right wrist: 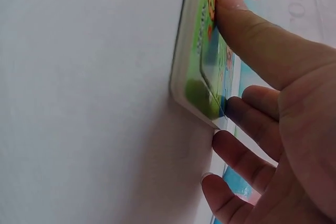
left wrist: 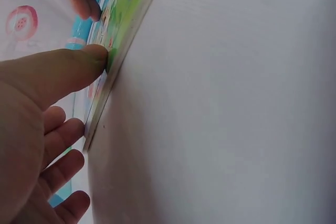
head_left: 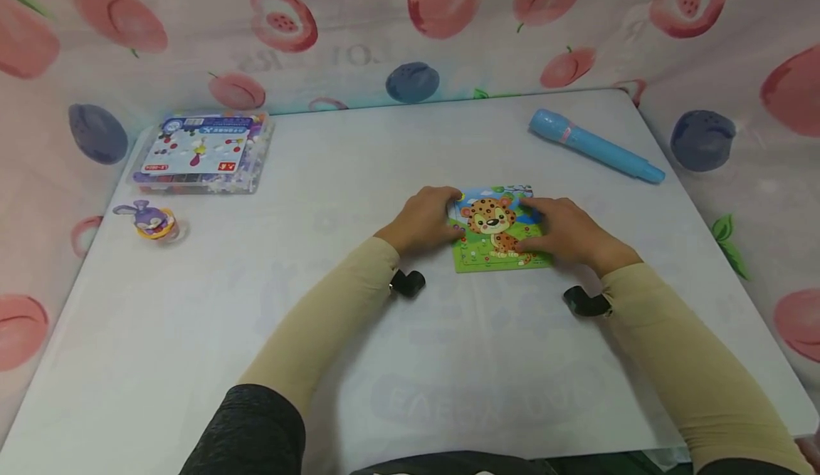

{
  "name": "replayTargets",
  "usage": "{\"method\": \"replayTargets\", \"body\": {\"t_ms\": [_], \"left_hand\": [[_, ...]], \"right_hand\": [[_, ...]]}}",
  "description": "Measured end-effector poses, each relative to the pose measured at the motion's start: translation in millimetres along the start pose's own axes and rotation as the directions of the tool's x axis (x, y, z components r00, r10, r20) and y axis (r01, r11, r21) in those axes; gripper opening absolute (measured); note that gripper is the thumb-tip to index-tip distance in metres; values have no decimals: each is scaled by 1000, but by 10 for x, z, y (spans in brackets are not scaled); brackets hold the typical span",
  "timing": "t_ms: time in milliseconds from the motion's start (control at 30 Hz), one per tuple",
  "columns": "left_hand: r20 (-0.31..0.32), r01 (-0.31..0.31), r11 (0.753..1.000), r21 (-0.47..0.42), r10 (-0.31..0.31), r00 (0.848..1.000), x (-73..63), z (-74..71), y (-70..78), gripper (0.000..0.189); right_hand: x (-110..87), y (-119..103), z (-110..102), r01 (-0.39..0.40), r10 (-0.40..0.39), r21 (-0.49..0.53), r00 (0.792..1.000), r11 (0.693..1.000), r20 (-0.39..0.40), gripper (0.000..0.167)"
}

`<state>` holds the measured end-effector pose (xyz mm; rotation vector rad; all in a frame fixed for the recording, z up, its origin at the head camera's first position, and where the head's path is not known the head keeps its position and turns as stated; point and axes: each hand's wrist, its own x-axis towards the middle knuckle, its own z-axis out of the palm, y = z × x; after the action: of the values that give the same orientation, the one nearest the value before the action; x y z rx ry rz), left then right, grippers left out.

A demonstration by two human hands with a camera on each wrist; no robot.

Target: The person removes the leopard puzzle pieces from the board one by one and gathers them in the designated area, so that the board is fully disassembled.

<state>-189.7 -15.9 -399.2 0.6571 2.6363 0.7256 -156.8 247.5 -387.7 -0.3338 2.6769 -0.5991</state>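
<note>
- Green and blue, with a spotted cub printed on it, the board (head_left: 493,231) is at the table (head_left: 359,154), between the two hands. It looks flat on the white top, though the wrist views are too oblique to be sure all of its underside touches.
- Left hand (head_left: 423,220): clamped on the board's left side, thumb at the nearer part of the edge, forefinger near the far corner. The other fingers are bent beside the edge (pale and fairly thick, as both wrist views show).
- Right hand (head_left: 572,231): holds the board's right side, with the thumb laid on the printed face beside the cub and the fingers around the far corner. Whether any fingertip goes underneath, I cannot tell.
- Tan sleeves (head_left: 323,311) cover both forearms, with a black clip (head_left: 408,283) at the left wrist and another at the right.
- Clear plastic box (head_left: 198,153), with a blue and white label, at the table's far left corner.
- Purple toy (head_left: 152,220), long-eared, with a yellow ring, just in front of the box.
- Blue tube (head_left: 596,146), lying aslant at the far right, well apart from the toy.
- Fruit-printed cloth (head_left: 359,19) hangs behind the table and along its sides.
</note>
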Motion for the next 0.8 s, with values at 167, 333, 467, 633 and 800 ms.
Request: {"method": "replayTargets", "body": {"t_ms": [167, 333, 467, 633, 800], "left_hand": [[2, 64, 998, -20, -64, 998, 54, -8, 39, 65], [-3, 105, 995, -4, -105, 995, 105, -7, 91, 63], [-2, 129, 992, 12, -129, 992, 143, -19, 131, 62], [-32, 147, 989, -3, -147, 989, 197, -30, 134, 53], [-35, 149, 989, -14, -149, 988, 236, -33, 123, 52]], "right_hand": [[6, -1, 2, 2, -2, -1, 1000, 1000, 3, 89], [10, 5, -8, 9, -8, -11, 1000, 1000, 2, 89], [2, 0, -22, 5, -5, -13, 1000, 1000, 5, 90], [-3, -21, -29, 1, -1, -8, 1000, 1000, 15, 91], [-12, -45, -35, 4, -4, -4, 1000, 1000, 21, 91]]}}
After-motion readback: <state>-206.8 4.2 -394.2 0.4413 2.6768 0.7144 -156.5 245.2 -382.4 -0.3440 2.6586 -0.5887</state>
